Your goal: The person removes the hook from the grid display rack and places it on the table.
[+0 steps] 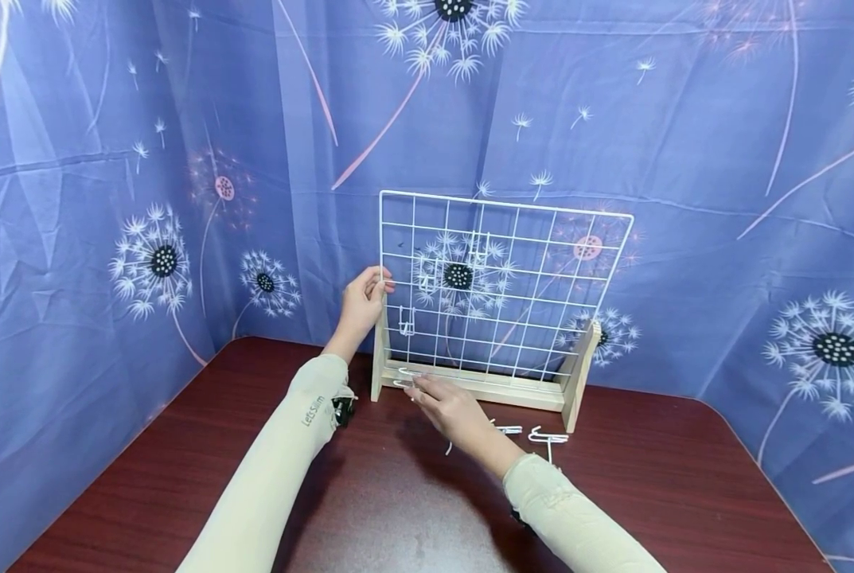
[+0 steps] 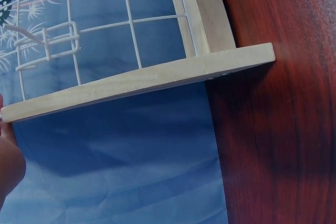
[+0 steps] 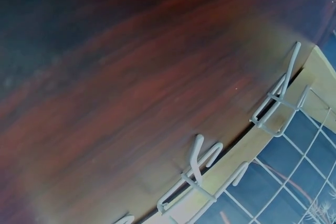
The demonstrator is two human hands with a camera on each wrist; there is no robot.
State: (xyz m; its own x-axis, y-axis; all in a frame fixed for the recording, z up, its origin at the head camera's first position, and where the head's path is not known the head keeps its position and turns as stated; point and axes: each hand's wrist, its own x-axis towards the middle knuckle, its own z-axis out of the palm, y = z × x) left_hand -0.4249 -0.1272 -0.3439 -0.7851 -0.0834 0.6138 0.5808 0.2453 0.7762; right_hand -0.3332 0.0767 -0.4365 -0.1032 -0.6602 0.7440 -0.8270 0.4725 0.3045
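Note:
A white wire grid panel (image 1: 536,208) stands in a wooden base (image 1: 484,387). My left hand (image 1: 364,306) grips the panel's left edge, just above the wooden side post (image 2: 157,78). Near the panel's lower left corner, my right hand (image 1: 455,410) holds a white wire hook (image 1: 403,383) that pokes out past its fingertips. The thumb's contact is hidden. Three similar hooks hang on the grid: an upper hook (image 1: 479,248), a middle hook (image 1: 427,278) and a lower hook (image 1: 407,325), which appears near in the left wrist view.
More white wire hooks lie on the dark red table (image 1: 398,509) before the base: one hook (image 1: 548,438) at the right, and another hook (image 1: 510,430) partly behind my right wrist. A blue curtain (image 1: 684,143) with dandelion prints hangs behind and beside the table.

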